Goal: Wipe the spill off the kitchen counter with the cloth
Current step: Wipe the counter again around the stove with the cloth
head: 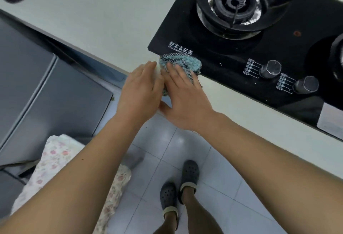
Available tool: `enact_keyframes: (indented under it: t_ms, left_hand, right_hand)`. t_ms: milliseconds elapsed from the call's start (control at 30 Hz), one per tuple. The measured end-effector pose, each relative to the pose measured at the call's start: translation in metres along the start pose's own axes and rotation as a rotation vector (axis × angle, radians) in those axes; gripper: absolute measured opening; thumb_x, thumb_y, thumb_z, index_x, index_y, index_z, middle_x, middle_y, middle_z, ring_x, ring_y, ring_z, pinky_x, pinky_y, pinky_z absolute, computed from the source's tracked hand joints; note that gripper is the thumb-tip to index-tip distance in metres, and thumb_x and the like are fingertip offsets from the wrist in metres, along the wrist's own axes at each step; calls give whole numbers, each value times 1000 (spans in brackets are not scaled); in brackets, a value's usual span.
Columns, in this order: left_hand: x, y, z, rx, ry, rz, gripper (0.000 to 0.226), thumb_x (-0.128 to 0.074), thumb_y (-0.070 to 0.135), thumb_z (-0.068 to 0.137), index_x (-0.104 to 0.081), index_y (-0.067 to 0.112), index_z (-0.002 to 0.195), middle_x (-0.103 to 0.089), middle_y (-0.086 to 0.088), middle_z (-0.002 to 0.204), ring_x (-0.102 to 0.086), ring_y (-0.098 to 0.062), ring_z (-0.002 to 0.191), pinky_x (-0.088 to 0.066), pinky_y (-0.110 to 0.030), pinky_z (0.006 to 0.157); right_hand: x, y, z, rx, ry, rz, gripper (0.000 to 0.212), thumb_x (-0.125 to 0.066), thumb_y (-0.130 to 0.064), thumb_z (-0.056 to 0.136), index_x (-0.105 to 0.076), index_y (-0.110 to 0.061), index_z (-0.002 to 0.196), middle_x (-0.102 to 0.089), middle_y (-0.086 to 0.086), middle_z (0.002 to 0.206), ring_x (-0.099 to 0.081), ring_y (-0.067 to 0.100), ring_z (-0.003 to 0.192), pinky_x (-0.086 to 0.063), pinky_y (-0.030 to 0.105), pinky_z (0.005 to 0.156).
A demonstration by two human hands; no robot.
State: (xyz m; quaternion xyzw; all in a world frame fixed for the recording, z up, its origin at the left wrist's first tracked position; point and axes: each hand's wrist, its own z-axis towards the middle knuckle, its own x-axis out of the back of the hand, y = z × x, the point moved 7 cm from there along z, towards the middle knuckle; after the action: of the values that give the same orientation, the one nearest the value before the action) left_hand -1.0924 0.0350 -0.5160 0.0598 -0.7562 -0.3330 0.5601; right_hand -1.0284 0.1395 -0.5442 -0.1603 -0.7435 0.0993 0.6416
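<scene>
Pressing flat on the cloth (pixel 181 63) with straight fingers, nothing pinched: right hand (pixel 182 100), palm down, fingertips over the cloth's middle. Alongside it, just to the left and touching at the knuckles, left hand (pixel 141 89), fingers likewise straight and relaxed, tips at the cloth's left edge near the front rim of the counter (pixel 96 22). Under and beyond the right fingers, the cloth itself: pale blue weave with a dark checked border, bunched, lying half on the counter's edge and half on the near left corner of the black gas hob (pixel 222 61). Directly beyond the cloth, white lettering on the hob glass; farther beyond and to the right, a burner (pixel 233 3). Well to the right of the pressing hand, two knobs (pixel 270 68) on the hob's front strip. No spill discernible around the cloth; too blurred to tell. Below the hands, tiled floor (pixel 185 148) and two feet in dark perforated clogs (pixel 189 174). Left of the forearms, grey cabinet fronts (pixel 46 85) and a floral fabric (pixel 55 159).
</scene>
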Motion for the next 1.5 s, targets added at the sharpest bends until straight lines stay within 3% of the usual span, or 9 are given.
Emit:
enact_keyframes:
  t_ms: [167,367,600,800,1000,1133,1300,1367,1500]
  left_hand:
    - [15,-22,16,30,19,-5,50,-42,30,107,-44,15,155,-41,-5,163,-30,-19,152,-22,-38,126]
    - [44,-70,37,61,53,56,62,-38,45,103,-40,16,158,-35,-6,166,-25,-23,155,-18,-44,128]
    - [77,-126,70,79,111,144,69,-32,58,101,-35,23,160,-25,-1,171,-15,-21,158,-15,-53,127]
    - [109,-171,94,147,171,99,61,-39,51,106,-33,25,161,-20,3,172,-10,-16,159,-6,-49,129]
    - [134,-194,118,155,175,-109,63,-38,44,106,-24,23,164,-20,4,172,-9,-13,158,-9,-50,129]
    - [155,-205,123,267,246,-471,65,-38,39,109,-11,25,166,-20,6,171,-17,-6,156,-16,-34,128]
    - [171,-214,130,348,292,-578,70,-38,42,110,0,26,166,-16,7,172,-18,2,152,-17,-7,115]
    - [175,-218,133,374,302,-563,70,-37,44,110,0,26,166,-14,8,172,-15,3,152,-13,1,107]
    - [186,-225,137,391,371,-599,67,-36,47,110,-4,28,166,-20,10,171,-24,2,150,-22,-21,121]
  right_hand:
    - [0,-16,28,82,-52,-2,85,-42,-54,102,-1,-19,168,6,-4,176,15,14,161,14,40,128]
    - [-3,-38,62,143,-105,26,75,-38,-49,106,-6,-21,168,8,-8,176,15,9,160,-1,44,131]
    - [-7,-72,104,172,-119,33,68,-31,-48,110,-6,-24,168,10,-12,175,20,6,158,5,41,130]
    - [-3,-98,171,163,-107,30,65,-31,-46,111,-12,-25,168,2,-11,176,11,9,160,16,32,125]
    - [5,-104,254,39,-68,-6,64,-31,-43,110,-12,-24,168,-4,-5,176,2,17,162,7,44,128]
    - [-8,-152,269,313,-140,-80,63,-30,-42,111,-14,-20,168,-8,0,176,1,23,162,4,52,130]
    - [-16,-183,313,574,-255,-120,62,-36,-43,108,-21,-26,166,-13,-6,175,-4,17,162,-2,52,130]
    - [-8,-178,351,525,-212,-119,64,-34,-47,107,-21,-28,167,-14,-6,175,-7,18,162,-4,53,130]
    - [8,-170,409,207,-47,-56,63,-35,-40,107,-23,-24,166,-16,-2,175,-11,23,162,-2,50,130]
